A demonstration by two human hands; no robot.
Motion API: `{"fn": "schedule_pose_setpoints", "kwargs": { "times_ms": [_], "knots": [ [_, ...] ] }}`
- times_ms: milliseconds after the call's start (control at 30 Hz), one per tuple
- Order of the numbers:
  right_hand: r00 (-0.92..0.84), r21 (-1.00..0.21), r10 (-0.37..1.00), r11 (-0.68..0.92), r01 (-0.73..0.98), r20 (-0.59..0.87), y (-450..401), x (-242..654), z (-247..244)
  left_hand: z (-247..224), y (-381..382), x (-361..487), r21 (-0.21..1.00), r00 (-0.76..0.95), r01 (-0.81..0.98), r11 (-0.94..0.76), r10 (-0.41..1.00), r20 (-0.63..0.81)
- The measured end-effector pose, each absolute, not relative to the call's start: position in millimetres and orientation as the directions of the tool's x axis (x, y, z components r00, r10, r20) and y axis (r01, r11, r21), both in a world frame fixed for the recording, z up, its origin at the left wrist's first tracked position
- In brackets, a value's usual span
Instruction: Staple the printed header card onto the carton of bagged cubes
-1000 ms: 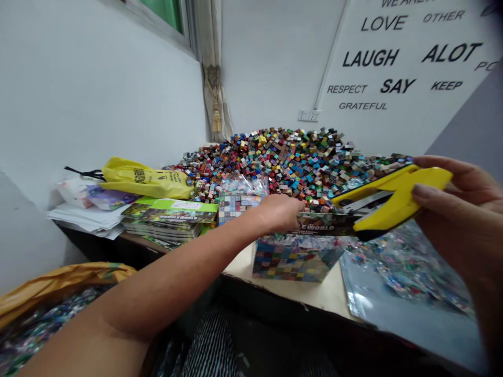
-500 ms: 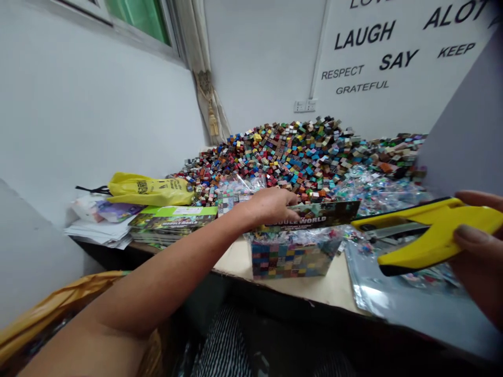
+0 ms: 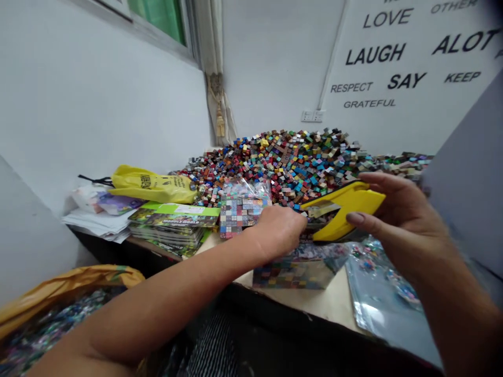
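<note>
My right hand (image 3: 401, 225) grips a yellow stapler (image 3: 356, 207), with the thumb on its near side. The stapler's jaws point left, over the top of a clear bag (image 3: 294, 269) packed with small coloured patterned cubes. At the bag's top, my left hand (image 3: 283, 230) is closed on a printed header card (image 3: 307, 237), which is mostly hidden by the hand and the stapler. Whether the jaws surround the card's edge I cannot tell. Just behind my left wrist stands another clear bag of cubes (image 3: 239, 212).
A large heap of loose cubes (image 3: 291, 152) fills the table's back. To the left are a stack of printed header cards (image 3: 173, 222), a yellow pouch (image 3: 153, 186) and papers (image 3: 100, 225). Clear plastic bags (image 3: 373, 303) lie right. An orange sack (image 3: 78, 283) stands below left.
My right hand has brought the stapler left from the right edge to the bag's top. My left hand has moved slightly down and closed more tightly on the card. The view has tilted slightly.
</note>
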State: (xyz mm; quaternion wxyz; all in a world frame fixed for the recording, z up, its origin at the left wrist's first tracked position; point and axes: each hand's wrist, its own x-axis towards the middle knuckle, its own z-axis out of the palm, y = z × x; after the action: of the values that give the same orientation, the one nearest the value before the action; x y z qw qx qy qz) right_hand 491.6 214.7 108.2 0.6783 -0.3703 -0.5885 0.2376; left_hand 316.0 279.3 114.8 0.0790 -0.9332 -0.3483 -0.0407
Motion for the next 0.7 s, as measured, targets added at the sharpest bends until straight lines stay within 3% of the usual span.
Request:
{"fn": "schedule_pose_setpoints", "kwargs": {
  "times_ms": [100,333,700],
  "knots": [
    [0.185,-0.848,0.828,0.516,0.119,0.53,217.9,493.2,103.8,112.1,274.0,310.0,-0.057,0.739,0.668,-0.742,0.654,0.161],
    [0.227,-0.879,0.852,0.434,0.199,0.472,219.7,498.9,105.5,101.4,269.4,300.5,0.051,0.74,0.637,-0.769,0.628,0.239],
    [0.158,-0.839,0.849,0.44,0.32,0.505,208.5,483.2,118.0,95.5,265.9,302.8,0.108,0.753,0.602,-0.791,0.607,0.252]
  ]
}}
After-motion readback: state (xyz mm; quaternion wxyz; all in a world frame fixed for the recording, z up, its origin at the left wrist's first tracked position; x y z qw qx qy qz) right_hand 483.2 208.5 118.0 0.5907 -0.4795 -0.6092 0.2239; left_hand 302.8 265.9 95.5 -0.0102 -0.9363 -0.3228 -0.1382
